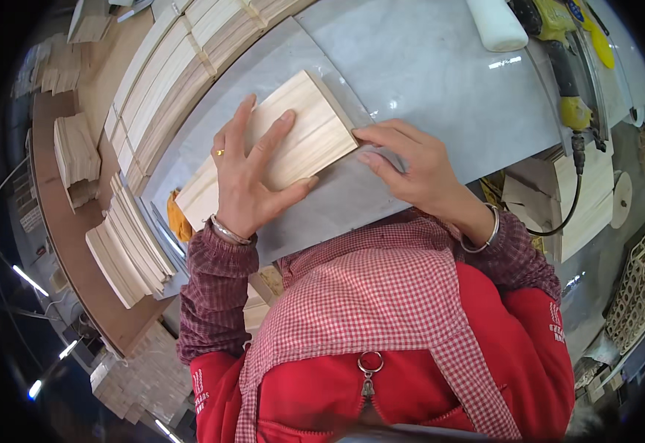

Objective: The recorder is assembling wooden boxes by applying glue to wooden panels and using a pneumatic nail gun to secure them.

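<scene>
A pale wooden board point(313, 136) with visible grain lies slantwise on the grey worktable in front of me. My left hand point(252, 162) rests on top of it with fingers spread, the thumb reaching toward the near edge. At the board's right-hand corner is my right hand point(418, 166), its index fingertip touching the corner. The thumb and fingers are bent together there, and whatever lies between them is too hidden to name.
Bundled wooden slats point(182, 63) are strapped along the far left side. More wooden pieces point(127, 244) are stacked at left, near an orange cloth point(180, 215). At right lie a white roll point(498, 26) and a yellow-and-black power tool point(564, 66) with a cord.
</scene>
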A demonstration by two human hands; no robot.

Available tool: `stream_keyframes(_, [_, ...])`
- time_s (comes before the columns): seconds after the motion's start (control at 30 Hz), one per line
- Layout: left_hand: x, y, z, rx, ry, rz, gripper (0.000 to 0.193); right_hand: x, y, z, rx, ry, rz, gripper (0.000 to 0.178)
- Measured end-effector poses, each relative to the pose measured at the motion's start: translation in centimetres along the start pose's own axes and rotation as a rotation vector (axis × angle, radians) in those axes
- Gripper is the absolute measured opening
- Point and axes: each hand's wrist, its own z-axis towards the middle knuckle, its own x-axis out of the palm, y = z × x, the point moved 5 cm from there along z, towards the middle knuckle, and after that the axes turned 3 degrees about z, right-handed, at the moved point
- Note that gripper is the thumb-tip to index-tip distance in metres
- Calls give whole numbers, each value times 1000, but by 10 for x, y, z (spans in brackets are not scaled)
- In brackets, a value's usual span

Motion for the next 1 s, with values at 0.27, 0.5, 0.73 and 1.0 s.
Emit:
stream_keyframes(0.27, [0, 3, -6, 6, -39, 15, 77, -2, 6, 16, -62, 197, -200, 23])
stream_keyframes(0.5, [2, 5, -7, 54, -132, -30, 74, -2, 13, 25, 30, 277, -193, 17])
stream_keyframes(0.73, [10, 17, -14, 92, -254, -44, 74, -23, 12, 36, 167, 339, -287, 23])
stream_keyframes(1.0, [3, 12, -11, 44, -201, -49, 68, -250, -42, 32, 244, -54, -1225, 56])
